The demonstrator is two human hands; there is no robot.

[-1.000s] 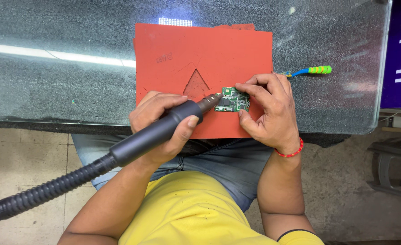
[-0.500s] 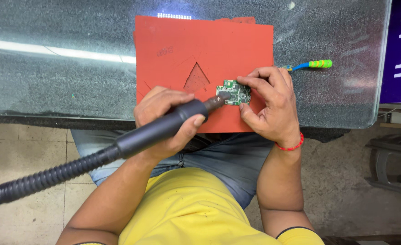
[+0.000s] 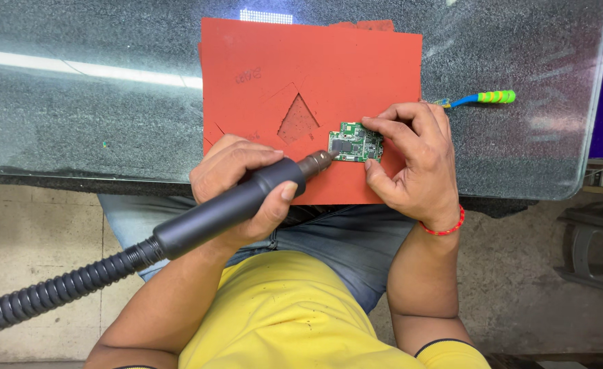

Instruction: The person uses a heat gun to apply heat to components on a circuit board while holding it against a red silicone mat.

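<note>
Your left hand (image 3: 236, 181) is wrapped closed around the dark handle of the hot-air wand (image 3: 236, 201), thumb below and fingers over the top, and the metal nozzle (image 3: 317, 161) points at the left edge of the small green circuit board (image 3: 355, 142), very near to it or just touching; I cannot tell which. Your right hand (image 3: 414, 160) is half closed on the other side of the board: the fingertips (image 3: 372, 124) press on its far right corner and the thumb comes near its lower right edge, so the board is pinned flat, not lifted. The board lies between your two hands, on the red silicone mat (image 3: 329, 61), just to the right of the triangular cut-out (image 3: 297, 121) in that mat. I judge that the step in hand is the heating of a component at the left part of the board. The next move calls for a steady nozzle at a small height over the chip, and for your right fingers to stay away from the hot stream. Behind the left hand the ribbed hose (image 3: 49, 297) goes down to the left. Beyond the right hand, on the glass table (image 3: 76, 116), lies a thin tool with green and blue grip (image 3: 482, 99), well apart from the board.
</note>
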